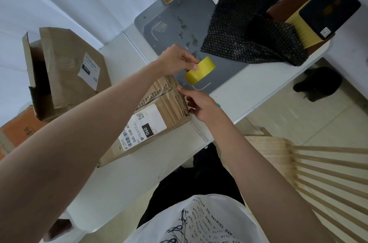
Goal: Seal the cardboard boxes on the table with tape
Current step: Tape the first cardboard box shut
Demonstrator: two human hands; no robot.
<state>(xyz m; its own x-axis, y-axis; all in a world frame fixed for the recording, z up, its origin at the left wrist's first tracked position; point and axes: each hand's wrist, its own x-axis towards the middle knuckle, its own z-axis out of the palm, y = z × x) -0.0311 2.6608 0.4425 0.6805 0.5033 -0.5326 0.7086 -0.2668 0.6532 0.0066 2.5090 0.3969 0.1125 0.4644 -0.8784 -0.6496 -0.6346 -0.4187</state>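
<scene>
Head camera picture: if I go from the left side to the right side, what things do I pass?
Open box → labelled box → yellow tape → black bubble wrap → black-and-yellow box.

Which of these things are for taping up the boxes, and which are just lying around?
For the job:
yellow tape roll held by left hand
labelled box under right hand
open box

Lying about:
black bubble wrap
black-and-yellow package
wooden chair

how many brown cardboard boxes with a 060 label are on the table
2. One closed box lies under the hands, beside the yellow tape roll. One open box stands at the far left. More boxes at the top edge are cut off, so their labels may be hidden.
</scene>
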